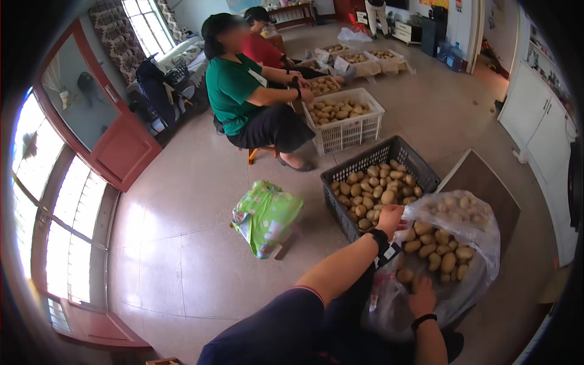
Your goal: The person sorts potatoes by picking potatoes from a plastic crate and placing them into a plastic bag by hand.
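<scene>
Several potatoes (447,263) lie inside a clear plastic bag (490,240), its mouth spread wide in front of me. My left hand (392,220) is closed at the bag's left rim, beside the black crate (359,159) heaped with potatoes (371,185). Inside the bag, my right hand (422,298) reaches low toward the potatoes, fingers apart. A single potato (404,275) lies just left of its fingertips. I see nothing clearly gripped in the right hand.
A white crate of potatoes (348,135) stands beyond the black one, next to a seated person in green (234,91). A green patterned bundle (267,218) lies on the floor at left. A dark board (480,179) is behind the bag; white cabinets (538,131) stand at right.
</scene>
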